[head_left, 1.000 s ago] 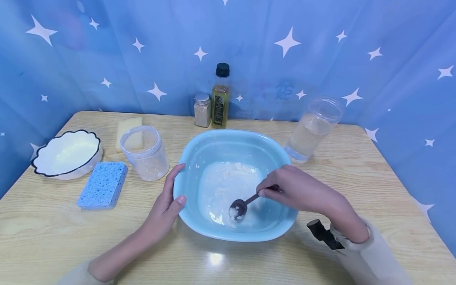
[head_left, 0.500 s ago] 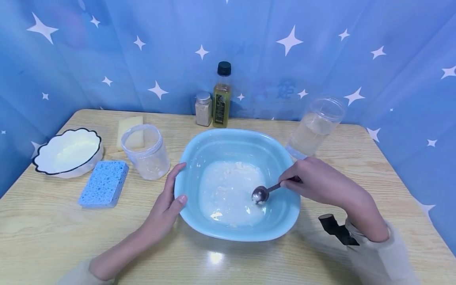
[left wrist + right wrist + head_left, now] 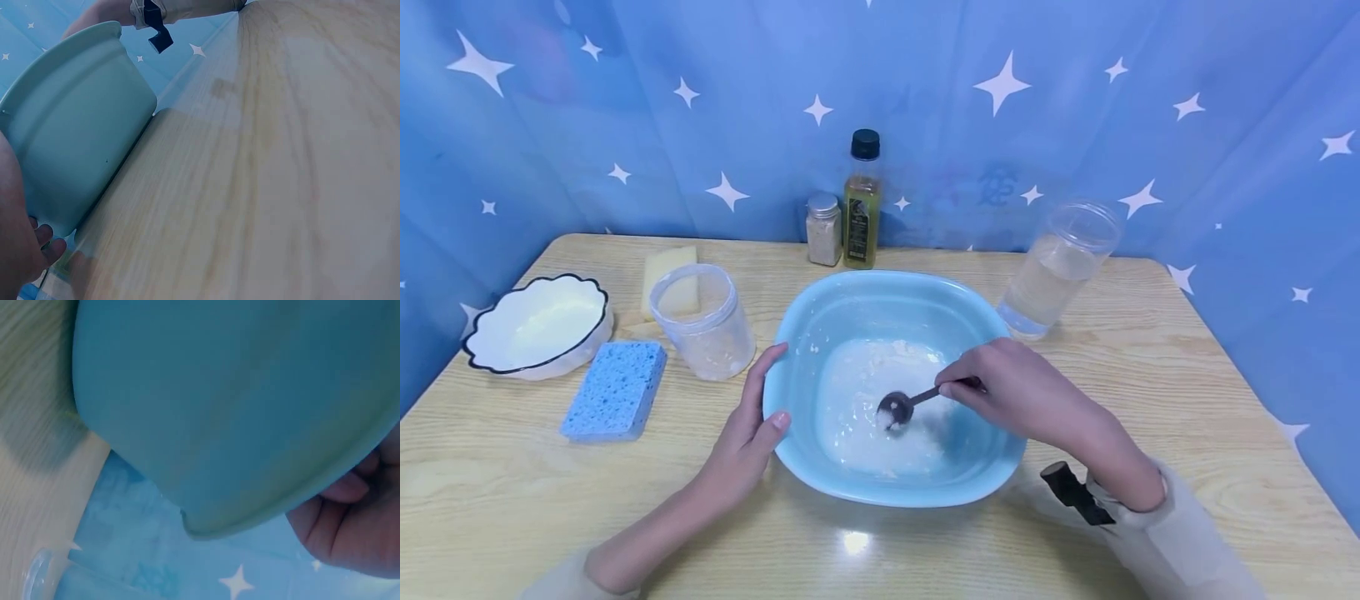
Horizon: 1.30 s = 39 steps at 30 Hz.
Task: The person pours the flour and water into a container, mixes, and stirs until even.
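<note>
A light blue plastic basin (image 3: 895,493) sits on the table, with milky white liquid and pale lumps (image 3: 865,442) in its bottom. At its left side, my left hand (image 3: 747,433) holds the basin, thumb by the rim and fingers along the outer wall, as the left wrist view also shows. My right hand (image 3: 1011,387) pinches the handle of a dark spoon (image 3: 896,408). The spoon's bowl dips into the liquid near the middle and carries some white lumps. In the right wrist view the basin's wall hides the spoon; only curled fingers (image 3: 350,487) show beyond the rim.
A clear jar of water (image 3: 1052,279) stands behind right. An oil bottle (image 3: 861,217) and a small shaker jar (image 3: 824,233) are at the back. On the left are an open clear jar (image 3: 711,337), a blue sponge (image 3: 615,392), a scalloped white bowl (image 3: 542,325) and a pale yellow block (image 3: 658,267).
The spoon swung right toward the basin's right side, then came back left to the middle, my right hand moving with it. My left hand stayed on the basin.
</note>
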Available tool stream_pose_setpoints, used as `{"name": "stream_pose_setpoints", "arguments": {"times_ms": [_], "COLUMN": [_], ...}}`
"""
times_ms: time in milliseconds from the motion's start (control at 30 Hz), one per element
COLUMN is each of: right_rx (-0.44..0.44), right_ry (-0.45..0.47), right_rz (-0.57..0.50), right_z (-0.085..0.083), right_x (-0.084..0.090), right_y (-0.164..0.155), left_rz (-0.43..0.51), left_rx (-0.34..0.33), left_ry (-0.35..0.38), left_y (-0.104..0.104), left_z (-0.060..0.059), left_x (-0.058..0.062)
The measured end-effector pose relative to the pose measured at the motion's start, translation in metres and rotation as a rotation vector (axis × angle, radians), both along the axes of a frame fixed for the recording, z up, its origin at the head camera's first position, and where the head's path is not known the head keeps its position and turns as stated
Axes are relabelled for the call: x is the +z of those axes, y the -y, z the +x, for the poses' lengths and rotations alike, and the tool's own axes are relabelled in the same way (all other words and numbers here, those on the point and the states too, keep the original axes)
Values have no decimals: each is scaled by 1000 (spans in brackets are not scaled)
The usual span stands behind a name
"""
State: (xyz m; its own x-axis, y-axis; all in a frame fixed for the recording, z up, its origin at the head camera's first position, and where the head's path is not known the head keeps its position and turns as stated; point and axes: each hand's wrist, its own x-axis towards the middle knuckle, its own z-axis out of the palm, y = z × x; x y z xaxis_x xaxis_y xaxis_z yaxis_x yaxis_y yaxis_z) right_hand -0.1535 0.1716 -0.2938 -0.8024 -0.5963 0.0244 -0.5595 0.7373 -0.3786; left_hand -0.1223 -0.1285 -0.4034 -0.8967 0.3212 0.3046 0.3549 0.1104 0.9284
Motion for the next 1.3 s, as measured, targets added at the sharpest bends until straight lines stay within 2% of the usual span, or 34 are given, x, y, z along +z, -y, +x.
{"name": "stream_pose_setpoints", "arguments": {"times_ms": [133,200,267,400,500,633,767,1000,1300], "right_rx": [-126,-147,-141,-81,5,134,222,230,121], "right_ry": [-59,-63,-30,58,117,200,255,214,92], "right_rz": [63,92,116,128,93,56,13,-56,-46], "right_z": [-2,-2,-1,3,5,4,3,6,11], "right_x": [3,7,11,20,23,23,18,1,-15], "right_y": [-6,-12,-17,-26,-30,-29,-23,5,25], "left_rz": [5,10,11,11,6,6,4,3,16], "left_rx": [1,-2,-4,-10,-14,-25,-31,-30,-18], "left_ry": [-10,-12,-12,-8,0,9,10,12,-1], "left_y": [0,0,0,0,1,1,2,2,2], "left_z": [0,0,0,-1,-1,0,-1,-1,0], "left_x": [0,-1,-1,-1,-1,-1,-1,0,-1]}}
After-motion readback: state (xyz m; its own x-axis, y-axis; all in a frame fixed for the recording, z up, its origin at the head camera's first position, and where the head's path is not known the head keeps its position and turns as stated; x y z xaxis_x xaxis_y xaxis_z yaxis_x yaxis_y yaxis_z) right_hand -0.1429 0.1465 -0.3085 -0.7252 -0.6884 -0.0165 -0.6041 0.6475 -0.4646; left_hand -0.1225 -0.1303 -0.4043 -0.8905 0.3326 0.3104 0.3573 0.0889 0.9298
